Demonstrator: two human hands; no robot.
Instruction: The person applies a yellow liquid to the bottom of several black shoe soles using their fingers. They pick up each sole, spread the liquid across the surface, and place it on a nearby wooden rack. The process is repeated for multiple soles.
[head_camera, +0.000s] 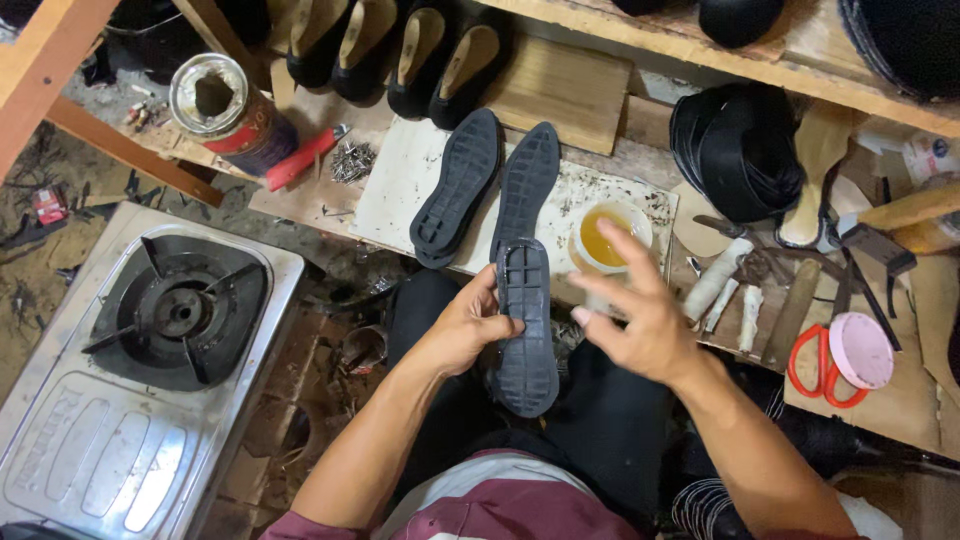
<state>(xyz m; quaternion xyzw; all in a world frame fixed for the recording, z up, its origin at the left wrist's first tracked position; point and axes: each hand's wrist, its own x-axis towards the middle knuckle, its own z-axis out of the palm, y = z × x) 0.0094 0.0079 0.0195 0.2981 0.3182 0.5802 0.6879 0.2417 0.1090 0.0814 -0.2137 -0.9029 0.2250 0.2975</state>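
Note:
My left hand grips a black rubber shoe sole by its edge, held upright over my lap with the ribbed inner side facing up. My right hand hovers just right of the sole with fingers spread and holds nothing. Directly behind that hand stands a small white cup of yellow glue. Two more black soles lie side by side on a stained white board on the workbench.
A single-burner gas stove sits at the left on the floor. An open tin can, red-handled tool, nails, shoe uppers, black strap roll, orange scissors and a pink lid crowd the wooden bench.

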